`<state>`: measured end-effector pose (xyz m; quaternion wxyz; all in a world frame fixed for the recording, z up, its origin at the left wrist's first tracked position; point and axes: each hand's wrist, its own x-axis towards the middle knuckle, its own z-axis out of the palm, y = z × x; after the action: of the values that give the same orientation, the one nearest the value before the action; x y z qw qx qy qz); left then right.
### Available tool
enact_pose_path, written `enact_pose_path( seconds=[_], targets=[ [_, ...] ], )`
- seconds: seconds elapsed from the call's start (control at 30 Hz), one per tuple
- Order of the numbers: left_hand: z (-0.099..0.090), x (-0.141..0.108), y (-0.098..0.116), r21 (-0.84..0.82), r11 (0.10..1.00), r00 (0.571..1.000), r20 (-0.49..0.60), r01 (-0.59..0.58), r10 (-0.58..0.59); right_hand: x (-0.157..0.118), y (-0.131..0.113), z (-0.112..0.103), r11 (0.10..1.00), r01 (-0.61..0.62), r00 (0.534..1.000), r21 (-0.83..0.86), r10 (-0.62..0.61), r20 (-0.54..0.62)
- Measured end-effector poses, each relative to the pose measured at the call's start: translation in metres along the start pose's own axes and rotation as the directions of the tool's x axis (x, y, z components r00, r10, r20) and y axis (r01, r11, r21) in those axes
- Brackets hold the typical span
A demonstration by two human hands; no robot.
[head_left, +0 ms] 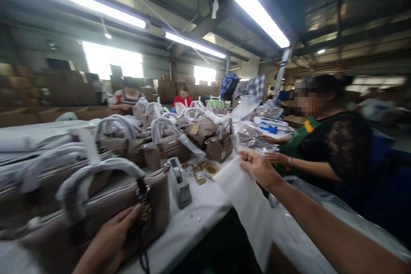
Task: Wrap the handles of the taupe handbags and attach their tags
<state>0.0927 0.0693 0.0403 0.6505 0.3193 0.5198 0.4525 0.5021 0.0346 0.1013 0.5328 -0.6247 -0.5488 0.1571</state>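
left hand (111, 237) partly curled, fingertips touching the charm (144, 216) on the near taupe bag (160, 207); can't tell if closed on it. bag's long axis runs left to right, slanting away; left hand nearer. tape dispenser (180, 186) just right of bag. right hand (258, 169) pinches white sheet (247, 205) by its top, rest hanging, well apart from bag.
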Motion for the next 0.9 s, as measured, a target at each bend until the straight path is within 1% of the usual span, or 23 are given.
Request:
enact_pose_path(
  seconds=[0.03, 0.07, 0.1, 0.13, 0.2, 0.27, 0.3, 0.33, 0.4, 0.47, 0.57, 0.63, 0.7, 0.8, 0.87, 0.9],
  targets=[
    [-0.004, -0.001, 0.001, -0.058, 0.998, 0.997, 0.074, 0.033, -0.029, -0.012, -0.004, 0.031, 0.995, -0.041, 0.991, 0.087, 0.029, 0.129],
    [-0.007, -0.001, 0.002, -0.093, 0.995, 0.993, 0.117, 0.028, -0.017, -0.025, -0.006, 0.059, 0.987, -0.09, 0.969, 0.132, 0.056, 0.242],
    [-0.01, -0.002, 0.004, -0.101, 0.995, 0.991, 0.133, 0.016, -0.003, -0.038, -0.008, 0.084, 0.983, -0.119, 0.945, 0.138, 0.07, 0.32],
    [-0.011, -0.003, 0.006, -0.091, 0.996, 0.989, 0.147, 0.019, -0.005, -0.05, -0.009, 0.107, 0.987, -0.112, 0.928, 0.117, 0.062, 0.366],
    [-0.012, -0.006, 0.012, -0.069, 0.998, 0.991, 0.136, 0.004, 0.006, -0.069, -0.012, 0.144, 0.998, -0.008, 0.923, 0.057, -0.015, 0.385],
    [-0.012, -0.009, 0.017, -0.056, 0.998, 0.992, 0.126, 0.001, 0.006, -0.081, -0.016, 0.172, 0.993, 0.115, 0.913, 0.038, -0.121, 0.39],
    [-0.012, -0.011, 0.018, -0.05, 0.999, 0.993, 0.121, -0.001, 0.007, -0.085, -0.02, 0.183, 0.988, 0.145, 0.903, 0.053, -0.154, 0.4],
    [-0.012, -0.012, 0.02, -0.035, 0.999, 0.993, 0.118, -0.002, 0.006, -0.087, -0.024, 0.194, 0.986, 0.141, 0.896, 0.084, -0.163, 0.412],
    [-0.011, -0.015, 0.021, 0.012, 1.0, 0.994, 0.109, -0.002, 0.001, -0.089, -0.033, 0.21, 0.982, 0.062, 0.893, 0.179, -0.134, 0.429],
    [-0.01, -0.017, 0.021, 0.056, 0.998, 0.996, 0.095, -0.002, -0.003, -0.087, -0.042, 0.223, 0.954, -0.069, 0.904, 0.292, -0.065, 0.423],
    [-0.007, -0.02, 0.02, 0.093, 0.996, 0.998, 0.064, -0.017, 0.011, -0.083, -0.049, 0.233, 0.853, -0.289, 0.892, 0.435, 0.074, 0.447],
    [-0.004, -0.021, 0.02, 0.118, 0.992, 0.999, 0.04, -0.035, 0.031, -0.081, -0.05, 0.236, 0.788, -0.378, 0.877, 0.487, 0.135, 0.462],
    [-0.003, -0.021, 0.021, 0.142, 0.989, 0.999, 0.021, -0.048, 0.046, -0.079, -0.049, 0.237, 0.768, -0.384, 0.887, 0.513, 0.152, 0.436],
    [-0.002, -0.02, 0.021, 0.184, 0.981, 0.998, 0.003, -0.067, 0.068, -0.078, -0.046, 0.238, 0.798, -0.32, 0.918, 0.511, 0.127, 0.376],
    [-0.002, -0.018, 0.018, 0.205, 0.975, 0.996, -0.008, -0.082, 0.086, -0.079, -0.043, 0.241, 0.777, -0.332, 0.91, 0.535, 0.113, 0.4],
    [-0.002, -0.017, 0.016, 0.21, 0.974, 0.995, -0.014, -0.09, 0.095, -0.08, -0.042, 0.244, 0.742, -0.359, 0.9, 0.566, 0.114, 0.421]
  ],
)
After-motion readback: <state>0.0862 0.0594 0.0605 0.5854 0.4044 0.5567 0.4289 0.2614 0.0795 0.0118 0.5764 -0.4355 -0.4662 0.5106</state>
